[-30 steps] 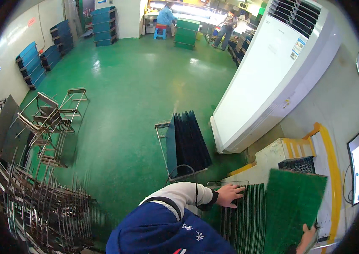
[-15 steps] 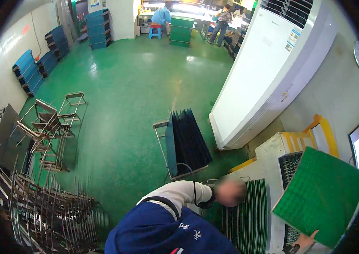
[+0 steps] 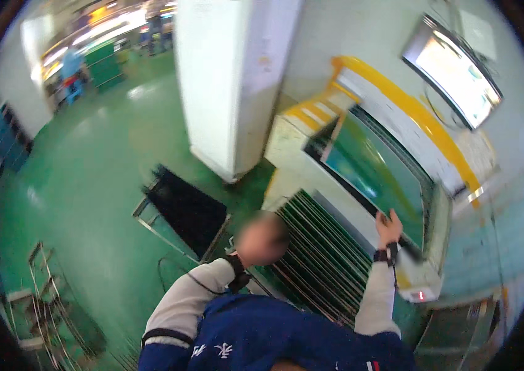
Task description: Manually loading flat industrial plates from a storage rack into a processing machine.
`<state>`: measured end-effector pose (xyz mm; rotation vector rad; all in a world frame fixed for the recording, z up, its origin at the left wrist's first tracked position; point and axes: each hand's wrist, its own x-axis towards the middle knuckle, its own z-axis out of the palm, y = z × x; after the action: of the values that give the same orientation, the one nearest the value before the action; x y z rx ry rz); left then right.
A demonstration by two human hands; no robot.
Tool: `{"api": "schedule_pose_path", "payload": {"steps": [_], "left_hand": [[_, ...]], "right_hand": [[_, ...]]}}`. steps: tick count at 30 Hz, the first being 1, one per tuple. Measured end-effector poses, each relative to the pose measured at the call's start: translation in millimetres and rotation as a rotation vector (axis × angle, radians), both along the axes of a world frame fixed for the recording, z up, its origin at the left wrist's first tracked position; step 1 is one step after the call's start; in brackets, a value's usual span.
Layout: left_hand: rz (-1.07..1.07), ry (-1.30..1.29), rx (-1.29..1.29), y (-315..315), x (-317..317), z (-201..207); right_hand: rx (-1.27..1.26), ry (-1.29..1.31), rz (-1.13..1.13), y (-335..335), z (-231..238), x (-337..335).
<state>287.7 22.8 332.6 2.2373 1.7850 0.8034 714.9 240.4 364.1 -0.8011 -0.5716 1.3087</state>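
Note:
A large green panel (image 3: 373, 164), like a circuit board sheet, lies on the bed of a white machine (image 3: 441, 216). My right hand (image 3: 388, 227), with a black band at the wrist, is at the panel's near edge; its fingers are apart and loosely bent. In front of me stands a rack of several green panels (image 3: 323, 253), set on edge in rows. My left hand (image 3: 262, 238) is at the rack's far left corner, but a blur hides its fingers.
A tall white cabinet unit (image 3: 231, 80) stands beyond the machine. Left of the rack, a metal frame holds dark panels (image 3: 184, 210). Metal racks (image 3: 51, 309) stand at the lower left. A lit screen (image 3: 456, 71) hangs on the wall. People work at a far bench.
The view has swung right. The green panel my right hand held up, tilted, now lies on the machine bed. My left hand stays by the rack.

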Motion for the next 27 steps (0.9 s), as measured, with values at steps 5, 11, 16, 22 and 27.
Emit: {"api": "schedule_pose_path", "payload": {"steps": [5,11,16,22,27], "left_hand": [[0.005,0.025,0.043,8,7,2],[0.01,0.052,0.04,5,9,-2],[0.01,0.079,0.049,9,11,-3],[0.023,0.078,0.007,8,11,-1],[0.013,0.057,0.009,10,14,1]], "right_hand": [[-0.093,0.343,-0.153,21,-12,4],[-0.321,0.325,-0.095,21,-10,0],[-0.231,0.304,0.0,49,-4,7],[-0.258,0.193,0.057,77,-7,10],[-0.305,-0.028,0.2,80,-7,34]]}}
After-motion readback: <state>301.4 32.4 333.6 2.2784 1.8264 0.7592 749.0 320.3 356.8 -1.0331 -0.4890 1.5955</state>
